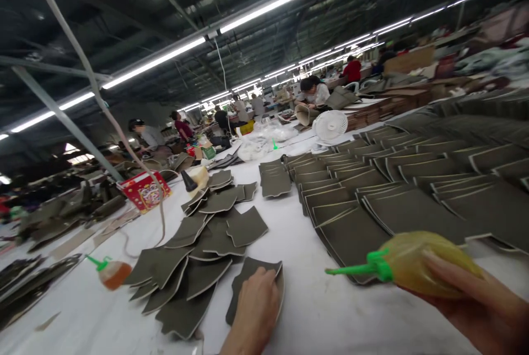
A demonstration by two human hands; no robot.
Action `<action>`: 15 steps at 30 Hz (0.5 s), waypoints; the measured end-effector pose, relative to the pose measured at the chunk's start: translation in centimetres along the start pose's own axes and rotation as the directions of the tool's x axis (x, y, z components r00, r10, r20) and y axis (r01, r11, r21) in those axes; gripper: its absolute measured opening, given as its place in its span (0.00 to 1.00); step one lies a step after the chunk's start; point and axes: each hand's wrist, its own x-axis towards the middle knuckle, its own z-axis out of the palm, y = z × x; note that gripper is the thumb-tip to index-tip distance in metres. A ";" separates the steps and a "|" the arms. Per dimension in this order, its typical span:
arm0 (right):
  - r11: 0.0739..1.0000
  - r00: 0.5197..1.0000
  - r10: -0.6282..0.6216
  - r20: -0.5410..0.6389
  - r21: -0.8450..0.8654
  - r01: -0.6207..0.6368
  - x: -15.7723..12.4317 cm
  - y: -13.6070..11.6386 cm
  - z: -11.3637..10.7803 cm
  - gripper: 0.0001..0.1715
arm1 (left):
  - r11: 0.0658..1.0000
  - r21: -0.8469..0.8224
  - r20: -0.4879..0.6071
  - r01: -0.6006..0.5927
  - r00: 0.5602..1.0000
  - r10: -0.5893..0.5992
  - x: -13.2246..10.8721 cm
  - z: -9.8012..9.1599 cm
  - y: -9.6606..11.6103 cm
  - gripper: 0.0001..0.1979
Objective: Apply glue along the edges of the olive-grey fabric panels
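Note:
My right hand (475, 302) is wrapped round a yellow squeeze bottle (417, 264) with a green nozzle that points left over the white table (314, 305). My left hand (256, 311) lies flat on a small stack of grey-green cut pieces (248, 272) near the table's front edge, fingers pressed down on top. Left of that hand several loose grey pieces (198, 256) lie overlapped in a fan. To the right, long rows of the same grey pieces (397, 200) are laid out like shingles.
A second squeeze bottle with orange contents (112, 273) lies at the left. A cord (161, 217) hangs down onto the table. A red box (144, 191), a white fan (329, 126) and plastic bags (260, 140) stand farther back. Other people work at distant tables.

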 end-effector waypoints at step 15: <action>0.704 0.860 -0.318 0.400 -0.508 0.496 0.3 2.1 5.8 0.33 | 0.966 -0.214 -0.026 -0.144 0.990 0.142 1.0 1.0 -0.7 0.18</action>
